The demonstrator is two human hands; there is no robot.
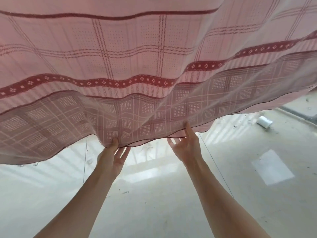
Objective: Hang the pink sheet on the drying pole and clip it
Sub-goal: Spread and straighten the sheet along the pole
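The pink sheet (137, 62), checked and crossed by dark red patterned bands, hangs across the whole upper part of the view; its hem runs in a wavy line above my hands. My left hand (114, 156) pinches the hem, thumb on the near face and fingers behind the cloth. My right hand (186, 146) is spread just right of it, fingers straight, with the index fingertip touching the hem. The drying pole and any clips are hidden from view.
A pale glossy floor (154, 203) lies below, with bits of debris scattered on it. A small white object (264, 122) lies on the floor at the right. Thin lines (216, 165) cross below the sheet near each arm.
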